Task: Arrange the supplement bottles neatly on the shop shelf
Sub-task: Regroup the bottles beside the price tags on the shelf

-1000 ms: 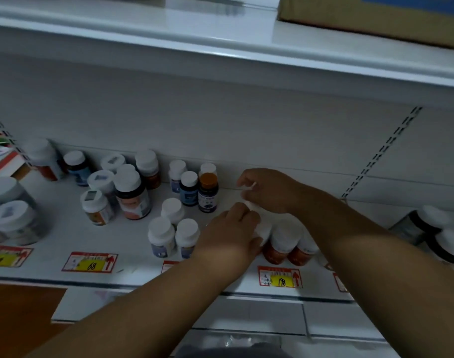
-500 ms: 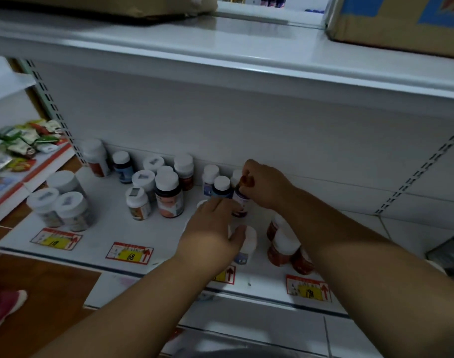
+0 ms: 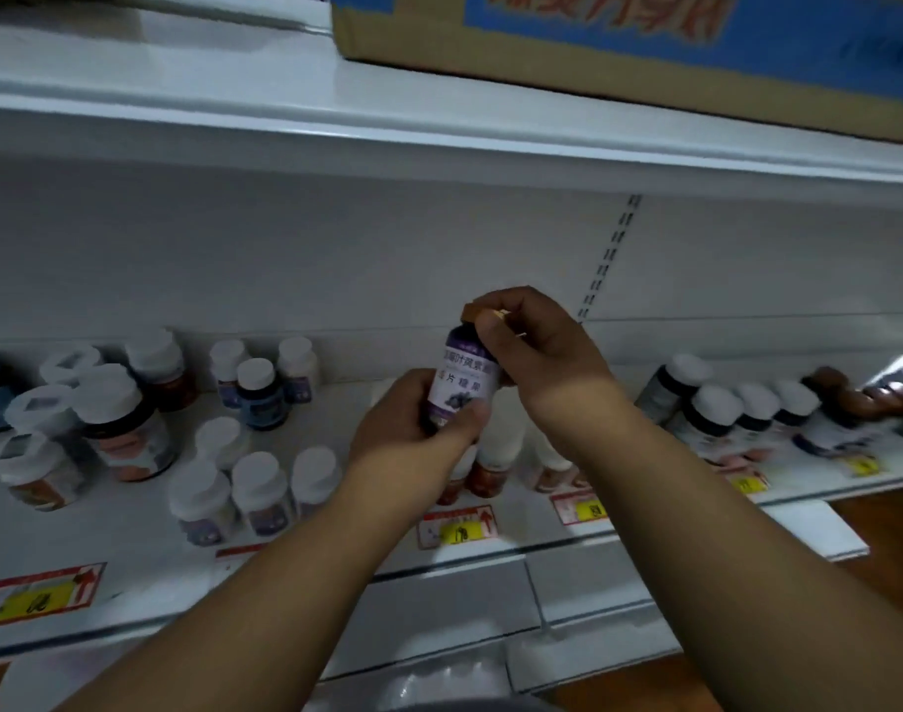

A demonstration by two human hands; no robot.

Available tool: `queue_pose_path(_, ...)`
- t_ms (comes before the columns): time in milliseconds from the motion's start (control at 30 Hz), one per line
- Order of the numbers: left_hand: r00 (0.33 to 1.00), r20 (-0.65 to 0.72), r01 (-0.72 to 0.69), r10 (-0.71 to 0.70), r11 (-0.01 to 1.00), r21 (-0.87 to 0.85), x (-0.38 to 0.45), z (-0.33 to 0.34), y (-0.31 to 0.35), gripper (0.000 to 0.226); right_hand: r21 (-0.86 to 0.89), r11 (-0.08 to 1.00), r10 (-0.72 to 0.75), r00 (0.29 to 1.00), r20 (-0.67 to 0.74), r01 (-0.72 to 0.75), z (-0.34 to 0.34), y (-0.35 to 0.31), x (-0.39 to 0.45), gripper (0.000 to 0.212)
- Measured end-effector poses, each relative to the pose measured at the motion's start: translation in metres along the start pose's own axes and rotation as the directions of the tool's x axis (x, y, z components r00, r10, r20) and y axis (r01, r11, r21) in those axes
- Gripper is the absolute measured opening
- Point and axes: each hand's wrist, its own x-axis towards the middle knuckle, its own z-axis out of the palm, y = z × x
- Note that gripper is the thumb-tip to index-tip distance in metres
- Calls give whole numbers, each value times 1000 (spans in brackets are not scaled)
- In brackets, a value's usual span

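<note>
A person's two bare hands hold one small dark bottle with a purple and white label (image 3: 464, 382) upright in the air, in front of the white metal shop shelf (image 3: 131, 526) and above its front edge. The left hand (image 3: 413, 429) grips the lower part of this bottle, fingers curled round the body and the thumb pressed on the bottom of the label. The right hand (image 3: 531, 346) is closed on the top of the bottle, fingers and thumb wrapped over the orange-brown cap (image 3: 471, 311), which is mostly hidden. Directly below the held bottle, partly covered by the wrists, stand a few red-brown bottles with white caps (image 3: 493, 465), near the shelf's front edge. Left of the held bottle is a front row of three white-capped bottles with bluish labels (image 3: 262, 485). Further left stands a larger dark bottle with a wide white cap (image 3: 123, 429), with more white-capped bottles around it. Behind that row, against the shelf's back wall, stands a small cluster of blue-labelled bottles (image 3: 257, 385). To the right of the held bottle is a group of dark bottles with white caps (image 3: 716, 418), blurred at the far edge. Red and yellow price tags (image 3: 457, 529) are stuck along the shelf's front edge. Above the held bottle, on the upper shelf, sits a brown cardboard box with a blue printed panel (image 3: 644, 43).
</note>
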Motion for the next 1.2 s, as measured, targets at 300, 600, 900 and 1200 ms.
queue_pose_path(300,926,337,-132,172,981,-140,-18,173,53,50,-56,997,49,977,-207,-62,-185,28,-97,33)
queue_pose_path(600,855,442,-269,270,961,-67,-62,390,124,72,-224,962,63,927,-370,-155,-403,75,-187,33)
queue_pose_path(900,825,492,-314,279,949,-12,-21,490,135,61,-104,987,81,936,-342,-124,-504,119,-142,27)
queue_pose_path(1200,874,336,-410,351,903,125,61,554,144,34,-187,973,44,899,-437,-138,-566,161,-43,24)
